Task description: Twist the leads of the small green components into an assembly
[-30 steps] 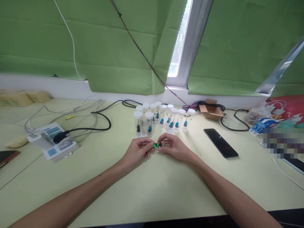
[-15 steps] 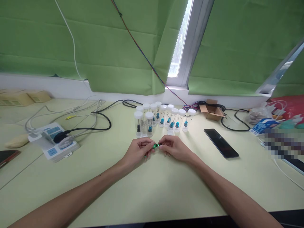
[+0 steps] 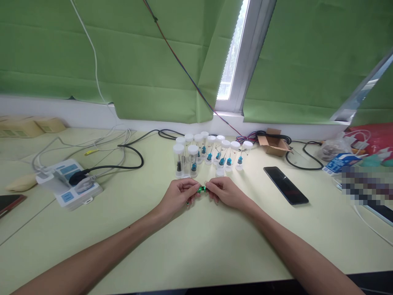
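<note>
My left hand (image 3: pixel 180 194) is closed, pinching a small green and black part (image 3: pixel 201 189) between thumb and fingers. From the other side my right hand (image 3: pixel 223 191) is closed too, its fingertips at the black end of the same part. The part's exact kind is too small to make out, and the fingers cover much of it. Just beyond both hands stand several clear tubes with white caps, such as the front tube (image 3: pixel 193 160). Most hold a small blue piece on a thin rod; the front left tube (image 3: pixel 179 160) holds a black one.
A black phone (image 3: pixel 285 185) lies to the right. Behind it an open cardboard box (image 3: pixel 273 144) sits among cables. At left is a white power strip (image 3: pixel 70 183) with plugs in it. Yellow blocks (image 3: pixel 21 127) stand at the back left, and a blue-white packet (image 3: pixel 340 163) lies far right.
My right hand's fingers have shifted slightly around the end of the green and black part. The left hand stays in place, and the tubes have not moved.
</note>
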### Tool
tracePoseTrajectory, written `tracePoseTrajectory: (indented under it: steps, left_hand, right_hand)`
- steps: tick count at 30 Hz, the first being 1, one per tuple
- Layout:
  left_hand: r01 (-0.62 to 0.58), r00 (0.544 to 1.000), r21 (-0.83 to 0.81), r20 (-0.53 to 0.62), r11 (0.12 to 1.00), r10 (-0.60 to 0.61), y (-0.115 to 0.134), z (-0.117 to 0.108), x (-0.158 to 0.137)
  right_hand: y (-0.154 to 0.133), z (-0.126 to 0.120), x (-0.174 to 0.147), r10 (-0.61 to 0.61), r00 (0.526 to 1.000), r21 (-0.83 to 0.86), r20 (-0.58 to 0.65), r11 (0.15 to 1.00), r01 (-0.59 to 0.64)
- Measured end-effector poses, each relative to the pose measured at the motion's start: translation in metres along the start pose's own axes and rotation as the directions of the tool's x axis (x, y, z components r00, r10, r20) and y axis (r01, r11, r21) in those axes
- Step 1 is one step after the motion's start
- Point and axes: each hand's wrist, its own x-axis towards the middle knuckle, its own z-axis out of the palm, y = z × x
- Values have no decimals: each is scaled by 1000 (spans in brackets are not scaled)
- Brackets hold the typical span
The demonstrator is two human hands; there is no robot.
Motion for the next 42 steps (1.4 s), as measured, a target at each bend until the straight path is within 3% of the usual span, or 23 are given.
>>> tracePoseTrajectory:
  steps: [7,22,36,42]
  left_hand:
    - [0,1000,-19,-12,1000,0,-2,-1,0]
    - [-3,1000,-5,-8,1000,3,-2,-1,1]
    - [16,1000,5,6,1000,-16,-1,0,0]
    - [10,1000,-6,-5,1000,-10,0,0,0]
  right_hand:
    - [7,-2,0,-59,998,60,-30,996,61]
    - [9,-1,1,-51,996,61,-71,997,55]
    - [1,1,-1,-22,999,-11,-30,1000,21]
    - [8,-1,1,-36,999,40,-29,999,37]
